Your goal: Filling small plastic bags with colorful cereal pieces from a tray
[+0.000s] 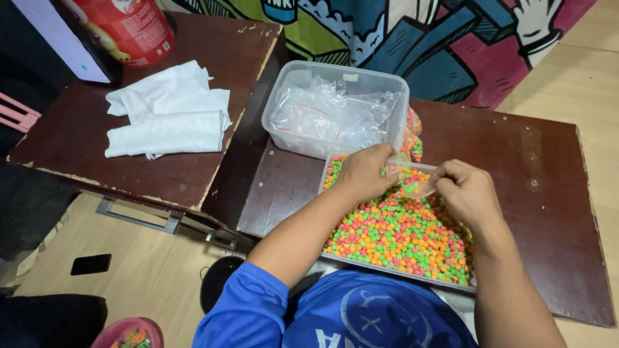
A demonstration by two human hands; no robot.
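A: Where do your hands sit right now?

B: Both hover over the far end of the tray (335,254) of small orange, green and pink pellets (393,235). Your left hand (364,173) and your right hand (465,192) face each other with a small clear bag (412,182) stretched between them.

A: What are your fingers doing?

B: On each hand they are pinched closed on an edge of that bag, left hand on its left end, right hand on its right end. A few pellets show through the plastic, mostly green and pink. How wide the bag's mouth stands, you cannot tell from here.

A: And which way does the bag lie?

B: Its long axis runs left to right, hand to hand, just above the pellets. Neither hand is nearer; both already hold it. The loose pellets lie directly beneath and nearer to you.

A: What else is around?

B: Just beyond your left hand, touching the tray's far edge, stands a clear plastic tub (278,113) of empty bags (332,113). On the second, farther-left tabletop (77,145) lie folded white cloths (167,113) and a red canister (132,29). The dark tabletop (541,193) under the tray reaches off to your right.
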